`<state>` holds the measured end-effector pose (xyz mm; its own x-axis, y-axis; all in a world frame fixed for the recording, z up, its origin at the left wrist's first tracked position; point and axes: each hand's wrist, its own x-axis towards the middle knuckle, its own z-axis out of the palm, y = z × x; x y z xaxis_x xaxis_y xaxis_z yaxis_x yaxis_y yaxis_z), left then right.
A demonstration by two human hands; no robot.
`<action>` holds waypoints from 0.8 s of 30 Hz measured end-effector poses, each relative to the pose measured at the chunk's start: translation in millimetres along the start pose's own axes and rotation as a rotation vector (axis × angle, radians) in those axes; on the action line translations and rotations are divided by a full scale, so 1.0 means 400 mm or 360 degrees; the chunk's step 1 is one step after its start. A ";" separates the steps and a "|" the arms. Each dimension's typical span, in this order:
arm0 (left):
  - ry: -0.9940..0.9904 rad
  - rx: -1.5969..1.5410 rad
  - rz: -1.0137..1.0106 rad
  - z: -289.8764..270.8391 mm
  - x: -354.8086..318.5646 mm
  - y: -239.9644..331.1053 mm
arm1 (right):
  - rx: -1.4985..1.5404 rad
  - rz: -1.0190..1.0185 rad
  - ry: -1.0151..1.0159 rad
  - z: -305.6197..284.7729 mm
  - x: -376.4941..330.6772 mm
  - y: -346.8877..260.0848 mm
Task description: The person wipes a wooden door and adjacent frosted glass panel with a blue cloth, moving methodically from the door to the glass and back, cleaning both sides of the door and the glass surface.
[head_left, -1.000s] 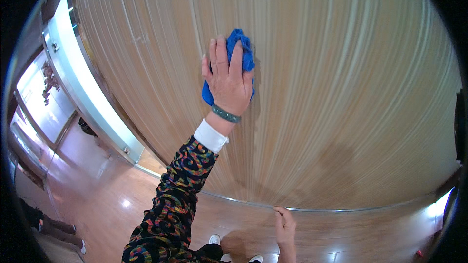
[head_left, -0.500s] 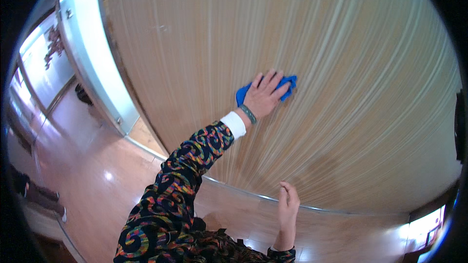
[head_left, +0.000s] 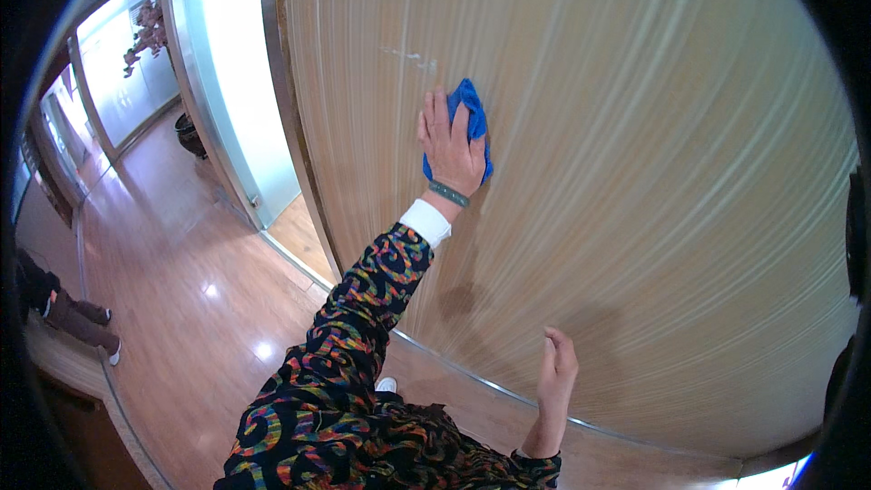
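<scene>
My left hand (head_left: pixel 452 147) presses a crumpled blue cloth (head_left: pixel 474 112) against the upright wood-grain panel (head_left: pixel 635 172). Its fingers lie over the cloth, and blue fabric sticks out past the fingertips and at both sides of the palm. A dark band circles that wrist, above a white cuff and a patterned black sleeve. Lower down and to the right, my right hand (head_left: pixel 557 367) is held up in front of the panel, seen edge-on. Its fingers are loosely bent with no object showing in them. White scuff marks (head_left: pixel 415 59) show on the panel above the cloth.
A frosted glass door (head_left: pixel 227 73) in a metal frame stands left of the panel. Beyond it lie a glossy wooden floor (head_left: pixel 181 263), a dark pot (head_left: pixel 190 136) and a person's legs (head_left: pixel 82 322) at the far left. A metal strip (head_left: pixel 490 385) runs along the panel's base.
My left hand has slid the cloth up and to the left, and the fingers now point more upward. The view has shifted, bringing the door rightward. My right hand stays raised and loosely bent.
</scene>
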<state>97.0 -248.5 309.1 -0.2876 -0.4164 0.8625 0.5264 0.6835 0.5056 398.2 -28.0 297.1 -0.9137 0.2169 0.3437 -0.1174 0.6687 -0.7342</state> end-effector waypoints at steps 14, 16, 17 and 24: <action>-0.0135 -0.0127 -0.0309 0.106 0.137 -0.114 | -0.0099 -0.0035 -0.0379 0.059 0.335 -0.276; -0.0090 -0.0084 -0.0312 0.106 0.125 -0.138 | -0.0057 -0.0007 -0.0409 0.058 0.325 -0.246; -0.0069 -0.0055 -0.0315 0.109 0.120 -0.155 | -0.0034 -0.0011 -0.0442 0.058 0.326 -0.217; 0.0153 0.0610 -0.0288 0.236 0.059 -0.277 | 0.0214 0.0008 -0.0632 -0.022 0.409 0.149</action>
<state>-43.6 -277.3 275.6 -0.2625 -0.5914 0.7625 0.1340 0.7602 0.6358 245.3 53.5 314.9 -0.9903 -0.0887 0.1069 -0.1383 0.5639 -0.8142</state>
